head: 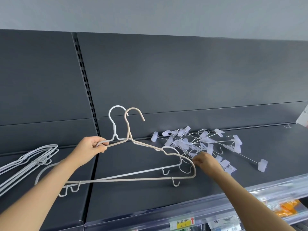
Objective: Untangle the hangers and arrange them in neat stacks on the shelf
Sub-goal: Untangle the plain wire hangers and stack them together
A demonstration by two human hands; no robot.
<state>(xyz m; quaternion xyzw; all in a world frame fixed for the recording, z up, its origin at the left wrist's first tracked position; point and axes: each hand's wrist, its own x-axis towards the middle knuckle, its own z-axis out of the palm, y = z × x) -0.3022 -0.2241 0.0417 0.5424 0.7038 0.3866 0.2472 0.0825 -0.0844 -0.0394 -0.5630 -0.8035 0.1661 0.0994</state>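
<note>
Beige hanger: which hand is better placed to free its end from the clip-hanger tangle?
Right, probably. The right hand sits at that end, beside the clip-hanger tangle; the left hand grips the beige hanger and white hanger at their far shoulder.

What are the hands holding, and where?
The left hand grips the white hanger and beige hanger by one sloping shoulder; the right hand pinches wire at the beige hanger's other shoulder, which wire unclear.
</note>
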